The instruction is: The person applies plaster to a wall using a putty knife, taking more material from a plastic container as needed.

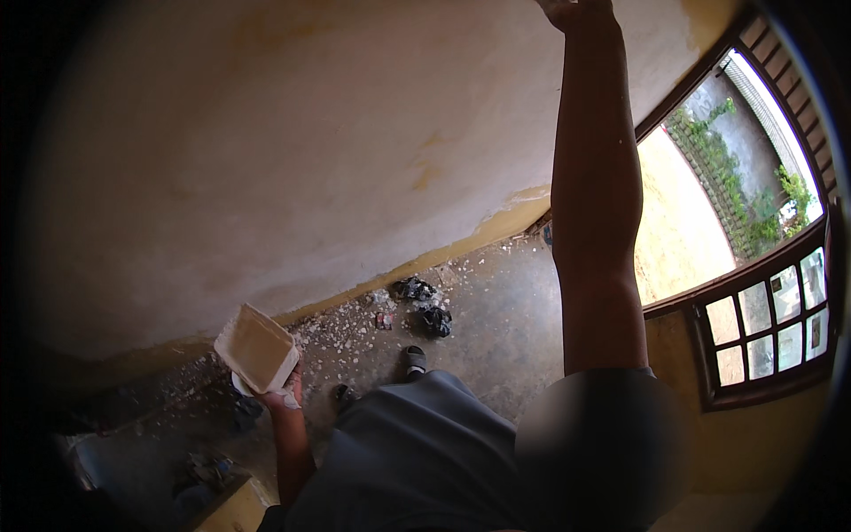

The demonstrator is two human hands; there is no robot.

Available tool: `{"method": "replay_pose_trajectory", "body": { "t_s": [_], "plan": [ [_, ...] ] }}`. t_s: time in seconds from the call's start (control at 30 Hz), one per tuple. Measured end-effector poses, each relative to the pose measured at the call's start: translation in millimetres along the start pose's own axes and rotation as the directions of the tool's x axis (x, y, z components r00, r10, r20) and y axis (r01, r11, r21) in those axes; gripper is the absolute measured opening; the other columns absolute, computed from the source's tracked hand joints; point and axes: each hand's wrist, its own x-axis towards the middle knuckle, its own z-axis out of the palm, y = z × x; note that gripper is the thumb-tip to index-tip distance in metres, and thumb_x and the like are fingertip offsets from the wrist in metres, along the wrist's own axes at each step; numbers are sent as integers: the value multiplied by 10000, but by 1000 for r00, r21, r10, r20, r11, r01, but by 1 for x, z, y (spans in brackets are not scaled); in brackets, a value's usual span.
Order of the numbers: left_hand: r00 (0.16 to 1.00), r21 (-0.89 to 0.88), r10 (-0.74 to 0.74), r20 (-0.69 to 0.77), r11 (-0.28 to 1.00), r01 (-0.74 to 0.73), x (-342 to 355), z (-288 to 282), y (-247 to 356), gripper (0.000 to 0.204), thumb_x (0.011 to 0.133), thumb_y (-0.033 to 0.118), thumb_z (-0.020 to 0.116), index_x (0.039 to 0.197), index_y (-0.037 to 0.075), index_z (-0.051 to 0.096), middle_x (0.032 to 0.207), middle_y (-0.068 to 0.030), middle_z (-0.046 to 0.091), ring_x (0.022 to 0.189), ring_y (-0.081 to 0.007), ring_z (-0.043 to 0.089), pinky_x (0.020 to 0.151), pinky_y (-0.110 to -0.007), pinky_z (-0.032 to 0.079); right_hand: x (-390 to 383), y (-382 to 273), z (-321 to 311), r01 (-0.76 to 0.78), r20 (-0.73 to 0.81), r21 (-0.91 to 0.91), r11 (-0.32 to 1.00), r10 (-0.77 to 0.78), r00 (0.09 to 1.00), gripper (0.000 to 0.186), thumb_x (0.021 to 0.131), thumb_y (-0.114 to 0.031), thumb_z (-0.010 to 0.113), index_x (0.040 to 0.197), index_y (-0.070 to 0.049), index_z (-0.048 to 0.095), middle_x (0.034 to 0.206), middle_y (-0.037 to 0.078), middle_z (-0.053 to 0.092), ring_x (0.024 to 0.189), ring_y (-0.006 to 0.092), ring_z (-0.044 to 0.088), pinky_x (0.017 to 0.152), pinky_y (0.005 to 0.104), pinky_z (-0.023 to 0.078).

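My left hand (289, 390) is closed on a square, pale tan board (255, 346) with whitish smears round its edges, held at the lower left near the wall. My right arm stretches up across the right half of the view, and my right hand (574, 12) is cut off at the top edge beside the upper wall (292, 124), so its fingers and anything in them are hidden. The wall is off-white with ochre stains and a flaking yellow strip along its foot.
Pale flakes and dark crumpled plastic bags (436, 321) litter the concrete floor (496, 346) along the wall, near my sandalled feet (413, 359). At right are a bright opening (674, 204) to outside and a dark-framed window (764, 324). Assorted objects (208, 470) lie at the lower left.
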Motion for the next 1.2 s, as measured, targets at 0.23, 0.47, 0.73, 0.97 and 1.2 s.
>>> {"method": "replay_pose_trajectory", "body": {
  "t_s": [0.23, 0.47, 0.73, 0.97, 1.2],
  "plan": [
    [999, -51, -4, 32, 999, 5, 2, 6, -13, 702, 862, 595, 565, 1422, 202, 407, 1362, -90, 526, 1175, -373, 564, 810, -606, 550, 42, -73, -42, 539, 399, -161, 827, -445, 802, 164, 847, -196, 620, 928, -53, 611, 911, 134, 649, 908, 307, 613, 770, 489, 554],
    [988, -32, 18, 156, 999, -14, -6, 9, -15, 678, 815, 564, 638, 1344, 165, 496, 1283, -91, 584, 1152, -376, 573, 856, -587, 523, -61, 44, -62, 559, 671, -696, -451, -684, 284, 404, 897, -48, 521, 1294, -25, 450, 1207, 268, 516, 1086, 415, 539, 906, 492, 478],
    [994, 61, 102, 32, 993, -104, -3, 34, -28, 659, 848, 639, 548, 1330, 193, 497, 1179, -48, 624, 1007, -304, 638, 699, -514, 569, -68, 27, -137, 307, 233, -952, -11, -675, 700, 370, 890, -171, 540, 1234, -37, 561, 1104, 214, 657, 1008, 395, 638, 895, 477, 500],
    [994, -33, 75, 78, 997, -73, -11, 29, -35, 607, 855, 549, 594, 1291, 130, 544, 1264, -112, 597, 1111, -379, 587, 846, -583, 510, -9, -50, -39, 159, 129, -987, 0, -577, 806, 392, 915, -370, 503, 1084, -54, 662, 1050, 168, 679, 1066, 374, 607, 944, 485, 465],
    [985, -41, 128, 120, 991, -124, -17, 25, -25, 592, 856, 541, 597, 1285, 135, 553, 1255, -109, 604, 1095, -374, 597, 834, -585, 518, -90, 7, 74, 493, 538, -840, -226, -469, 701, 254, 926, -233, 488, 891, -10, 606, 886, 197, 667, 841, 393, 647, 751, 487, 517]
  ]
}}
